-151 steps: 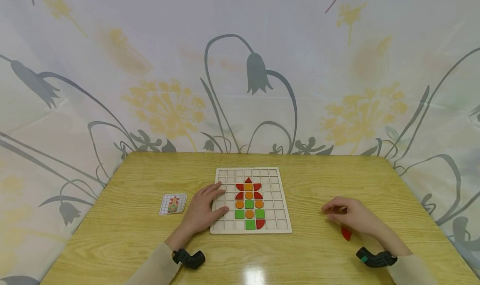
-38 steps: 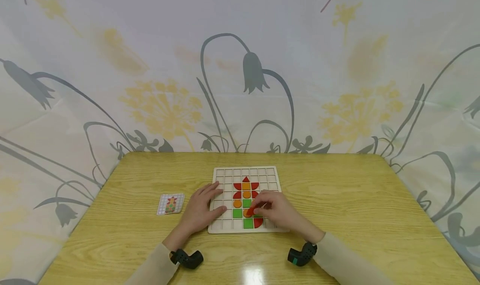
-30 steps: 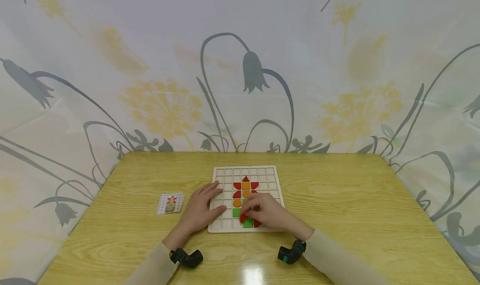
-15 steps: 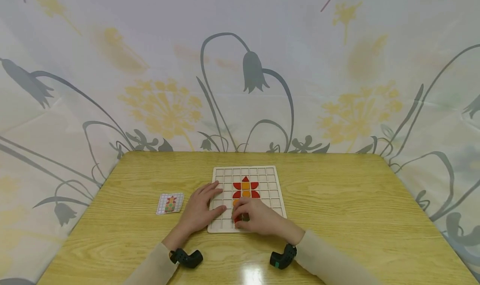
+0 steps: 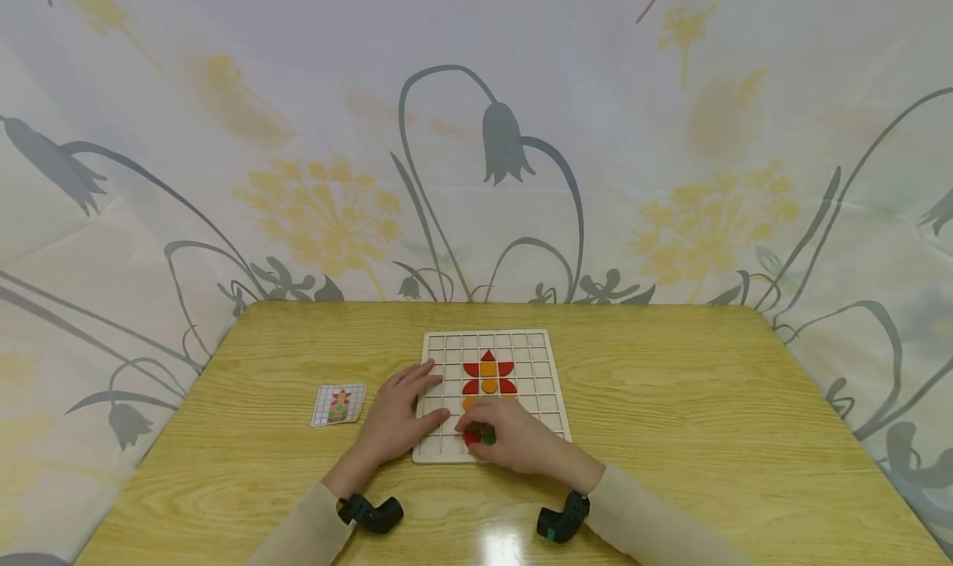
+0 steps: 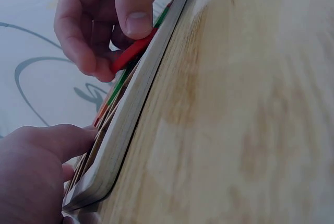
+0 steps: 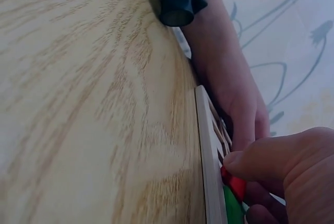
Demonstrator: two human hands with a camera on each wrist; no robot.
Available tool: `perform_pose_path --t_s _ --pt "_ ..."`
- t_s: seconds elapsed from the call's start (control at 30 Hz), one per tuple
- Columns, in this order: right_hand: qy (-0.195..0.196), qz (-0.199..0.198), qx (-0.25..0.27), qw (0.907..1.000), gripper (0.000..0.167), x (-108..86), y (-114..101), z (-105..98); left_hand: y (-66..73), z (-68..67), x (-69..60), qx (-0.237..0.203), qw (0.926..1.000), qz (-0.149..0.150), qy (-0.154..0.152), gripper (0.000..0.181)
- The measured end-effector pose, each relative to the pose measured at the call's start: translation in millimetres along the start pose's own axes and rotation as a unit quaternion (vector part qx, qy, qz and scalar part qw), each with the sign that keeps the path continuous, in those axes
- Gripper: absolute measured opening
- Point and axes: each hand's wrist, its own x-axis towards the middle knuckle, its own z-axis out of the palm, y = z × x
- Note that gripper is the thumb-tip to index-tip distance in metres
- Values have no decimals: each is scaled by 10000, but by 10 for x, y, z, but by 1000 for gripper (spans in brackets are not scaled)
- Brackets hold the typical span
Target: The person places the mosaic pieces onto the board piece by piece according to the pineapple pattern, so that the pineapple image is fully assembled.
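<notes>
A pale wooden grid board (image 5: 539, 384) lies mid-table with a figure of red, orange and green tiles on it. My right hand (image 5: 517, 440) is over the lower part of the board, pinching a red tile (image 6: 134, 49) between thumb and fingers. In the left wrist view the tile is tilted, close above the grid at the near edge, beside a green tile (image 7: 234, 205). My left hand (image 5: 400, 413) rests on the board's left side, fingers spread and thumb on the grid. The right hand hides several lower tiles in the head view.
A small picture card (image 5: 338, 405) showing a coloured pattern on a grid lies left of my left hand. The yellow wooden table (image 5: 670, 384) extends on both sides of the board. Behind it hangs a flower-printed cloth (image 5: 476, 218).
The right hand has come from the table's right side, where a red tile lay, to the board with a red tile. It then slid left to the lower rows. The left hand stays put.
</notes>
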Motion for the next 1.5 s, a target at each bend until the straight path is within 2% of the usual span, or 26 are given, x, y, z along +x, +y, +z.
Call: perform_pose_path --t_s 0.27,0.73,0.9,1.17,1.3,1.5 --pt "34 -416 -109 9991 6 -20 32 0 1 6 -5 -11 10000 -34 -47 54" --pt "88 -618 8 9981 5 -31 74 9 13 0 6 35 9999 -105 -74 54" --pt "79 -564 41 9984 5 -40 51 -15 9 8 3 24 10000 -87 -37 54" --pt "80 -384 473 9981 5 -38 47 -35 8 -10 2 -53 9998 -152 -109 54" --pt "220 -258 577 9978 9 -54 106 -67 -17 -12 18 -276 9995 -127 -112 52" --pt "633 -49 661 9958 14 -132 223 -192 -35 -48 35 -947 9955 -83 -32 45"
